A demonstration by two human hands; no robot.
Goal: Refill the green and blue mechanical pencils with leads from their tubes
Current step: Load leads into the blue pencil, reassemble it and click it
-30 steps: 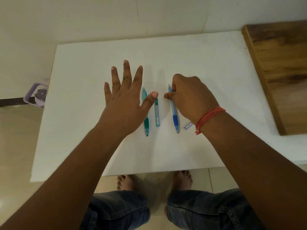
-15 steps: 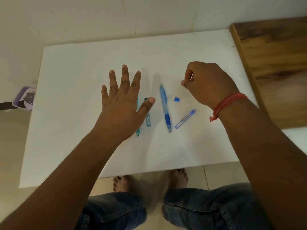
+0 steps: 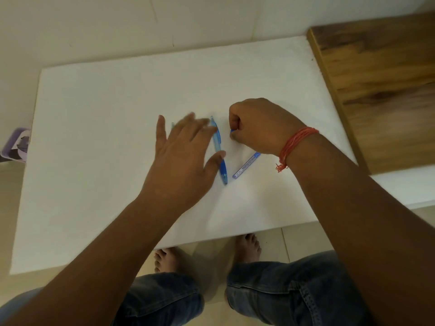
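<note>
The blue mechanical pencil [image 3: 216,137] lies on the white table [image 3: 94,161], tip toward me. My left hand [image 3: 183,156] hovers open and blurred just left of it, thumb touching its dark blue grip. That hand hides the green pencil except its far end [image 3: 173,124], and I cannot see the green lead tube. The blue lead tube [image 3: 246,165] lies slanted to the right of the blue pencil. My right hand [image 3: 256,125] is curled beside the pencil's far end, its fingertips pinched on a small blue cap [image 3: 232,131].
A wooden surface [image 3: 376,90] adjoins the table on the right. A purple container [image 3: 18,144] sits on the floor at the far left. My knees and bare feet show below the table's near edge.
My left hand slid right, off the green items, until its thumb met the blue pencil. My right hand dropped back left onto the small blue cap that lay on the table.
</note>
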